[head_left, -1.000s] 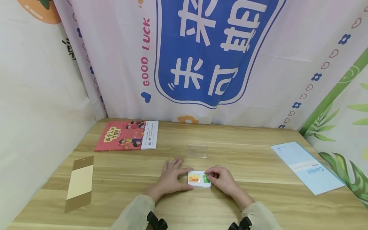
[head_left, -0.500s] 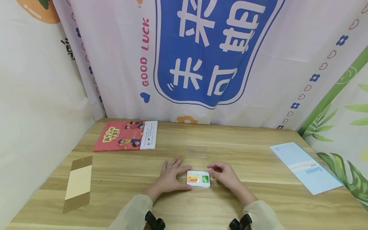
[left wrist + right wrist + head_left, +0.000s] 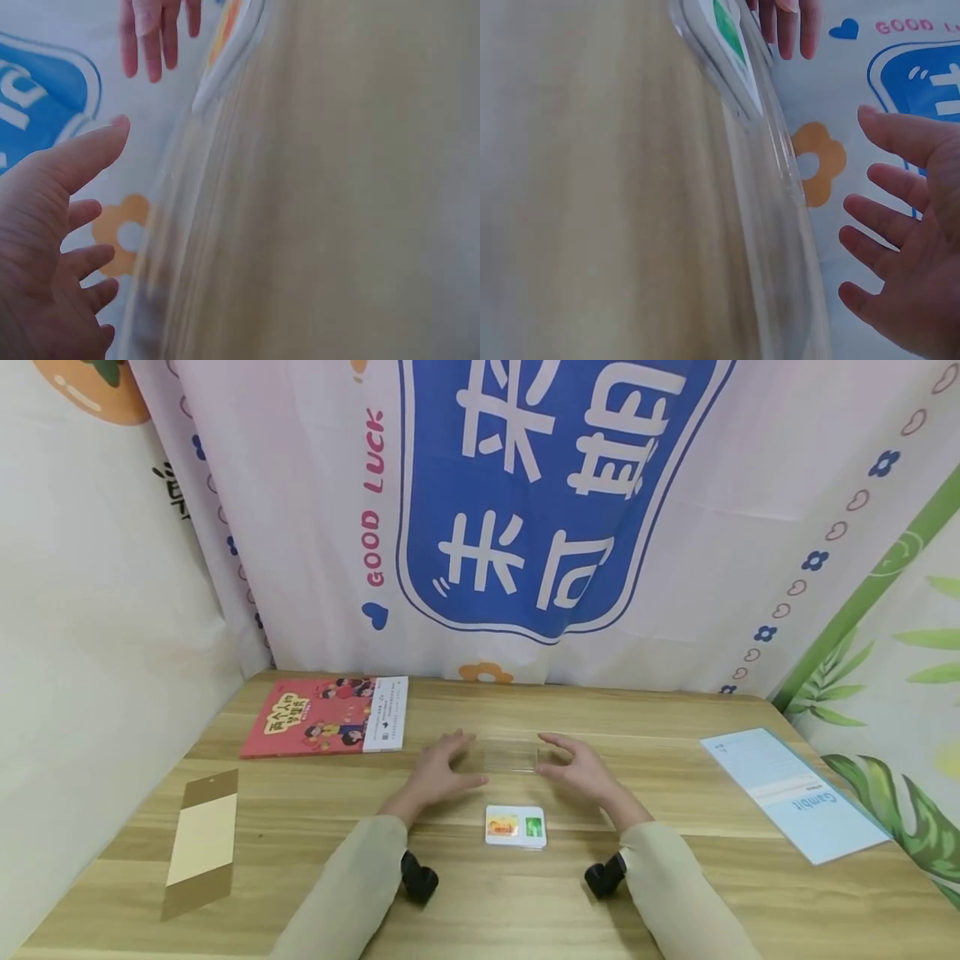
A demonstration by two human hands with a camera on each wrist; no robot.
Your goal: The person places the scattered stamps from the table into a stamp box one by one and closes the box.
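A clear rectangular plastic piece (image 3: 512, 757), like a box lid, lies on the table. My left hand (image 3: 438, 771) is at its left end and my right hand (image 3: 582, 770) at its right end, fingertips close to the short sides. Both hands have spread, relaxed fingers, and in the wrist views nothing sits between the fingers of the left hand (image 3: 60, 225) or the right hand (image 3: 907, 217). Nearer to me lies a small white card stack (image 3: 515, 827) with an orange picture and a green patch, edged by clear plastic; neither hand touches it.
A red book (image 3: 318, 717) lies at the back left of the wooden table (image 3: 480, 902). Before it is a cream and brown card sleeve (image 3: 202, 839). A light blue pad (image 3: 798, 797) lies at the right. Printed cloth (image 3: 315, 527) hangs behind the table.
My right hand has drawn off the green patch of the card stack. Both hands have left the stack and moved forward to the two ends of the clear plastic piece.
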